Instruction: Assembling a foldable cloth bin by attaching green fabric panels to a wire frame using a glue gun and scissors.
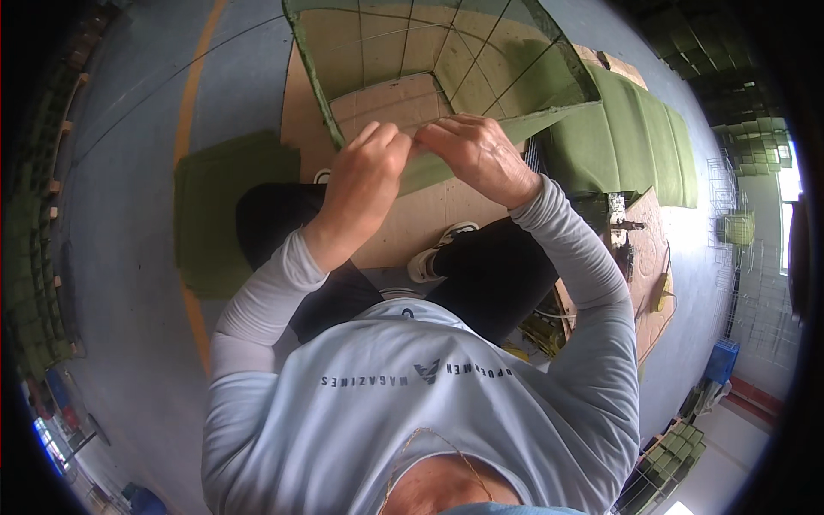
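Observation:
In front of my knees stands a wire-frame box (549,118) with green fabric along its rim and thin wires crossing its sides. My left hand (365,176) is closed at the near rim, close to the front left corner, fingers bent in a pinch. Just to its right, my right hand (482,156) pinches the same rim with its fingertips. Between and below the hands hangs a strip of green fabric (425,176). The fingertips are partly hidden, so any small thing between them cannot be made out.
Folded green fabric (622,137) lies at the right, and a stack of green fabric sheets (227,219) at the left. Cardboard (408,227) covers the floor under the box. A metal device (622,227) sits beside my right arm. Wire frames (725,206) stand far right.

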Motion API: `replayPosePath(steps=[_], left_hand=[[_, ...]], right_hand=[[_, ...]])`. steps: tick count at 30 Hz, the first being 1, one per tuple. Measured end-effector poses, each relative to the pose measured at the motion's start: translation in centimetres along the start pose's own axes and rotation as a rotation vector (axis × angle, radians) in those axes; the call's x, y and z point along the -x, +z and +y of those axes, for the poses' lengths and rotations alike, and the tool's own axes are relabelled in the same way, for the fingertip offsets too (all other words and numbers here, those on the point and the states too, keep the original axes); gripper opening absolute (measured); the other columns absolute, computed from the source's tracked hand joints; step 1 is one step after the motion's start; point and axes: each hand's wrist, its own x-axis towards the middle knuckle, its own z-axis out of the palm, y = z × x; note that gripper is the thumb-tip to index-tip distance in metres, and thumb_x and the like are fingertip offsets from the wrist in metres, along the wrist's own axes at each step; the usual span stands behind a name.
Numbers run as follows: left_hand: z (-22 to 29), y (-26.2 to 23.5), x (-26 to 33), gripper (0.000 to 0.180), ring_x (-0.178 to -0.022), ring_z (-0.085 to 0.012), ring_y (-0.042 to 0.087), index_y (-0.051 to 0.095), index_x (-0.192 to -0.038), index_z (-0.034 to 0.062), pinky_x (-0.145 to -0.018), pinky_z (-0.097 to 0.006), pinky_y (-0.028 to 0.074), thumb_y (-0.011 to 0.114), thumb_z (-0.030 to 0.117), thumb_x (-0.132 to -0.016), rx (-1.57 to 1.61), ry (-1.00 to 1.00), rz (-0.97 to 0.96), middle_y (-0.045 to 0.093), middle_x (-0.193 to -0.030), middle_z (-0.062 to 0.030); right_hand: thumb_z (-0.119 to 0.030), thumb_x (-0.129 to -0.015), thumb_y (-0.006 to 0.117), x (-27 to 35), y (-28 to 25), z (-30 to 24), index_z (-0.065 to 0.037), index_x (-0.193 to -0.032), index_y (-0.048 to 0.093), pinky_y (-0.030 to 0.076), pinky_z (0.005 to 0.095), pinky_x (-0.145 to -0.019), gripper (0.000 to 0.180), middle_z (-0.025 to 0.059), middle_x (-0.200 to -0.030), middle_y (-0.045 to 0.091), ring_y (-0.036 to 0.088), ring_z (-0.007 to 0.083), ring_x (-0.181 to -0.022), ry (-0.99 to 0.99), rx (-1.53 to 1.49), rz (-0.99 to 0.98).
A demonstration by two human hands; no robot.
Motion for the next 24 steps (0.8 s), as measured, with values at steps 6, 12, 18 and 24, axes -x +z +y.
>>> replayPosePath(steps=[6, 12, 18, 24], left_hand=[[-0.9, -1.6, -1.8, 0.009, -0.081, -0.036, 0.061, 0.066, -0.089, -0.0041, -0.07, -0.043, 0.048, 0.066, 0.004, -0.087, 0.204, -0.023, -0.173, 0.061, -0.083, -0.0176], [-1.3, -3.2, 0.0, 0.013, -0.081, -0.0293, 0.061, 0.067, -0.094, -0.0013, -0.069, -0.039, 0.05, 0.07, 0.005, -0.084, 0.116, 0.056, 0.122, 0.062, -0.084, -0.0108], [-1.4, -1.8, 0.1, 0.013, -0.077, -0.0292, 0.06, 0.065, -0.091, -0.0004, -0.068, -0.04, 0.049, 0.072, 0.006, -0.082, 0.007, 0.045, -0.031, 0.059, -0.08, -0.0104], [-1.3, -3.0, -0.3, 0.008, -0.083, -0.0281, 0.061, 0.062, -0.085, 0.0007, -0.071, -0.039, 0.051, 0.068, 0.007, -0.085, 0.061, 0.021, -0.137, 0.06, -0.083, -0.0108]], right_hand=[[-0.009, -0.092, 0.06, -0.2, -0.6, 1.9, -0.003, -0.096, 0.065, 0.051, 0.0409, -0.066, 0.01, 0.0137, -0.081, 0.065, 0.064, 0.0347, -0.074, 0.087, -0.117, -0.229], [-0.014, -0.093, 0.062, 0.7, -2.0, 2.0, 0.0, -0.102, 0.065, 0.052, 0.042, -0.071, 0.016, 0.0131, -0.091, 0.07, 0.066, 0.035, -0.08, 0.226, -0.186, -0.018], [-0.01, -0.087, 0.068, 1.3, -1.2, 2.5, -0.002, -0.097, 0.062, 0.051, 0.0419, -0.068, 0.014, 0.0119, -0.081, 0.065, 0.064, 0.0327, -0.075, 0.118, 0.042, -0.061], [-0.012, -0.088, 0.068, 0.9, -2.5, 2.9, -0.002, -0.1, 0.063, 0.051, 0.0406, -0.072, 0.017, 0.0131, -0.087, 0.066, 0.064, 0.0335, -0.083, 0.137, 0.002, -0.174]])
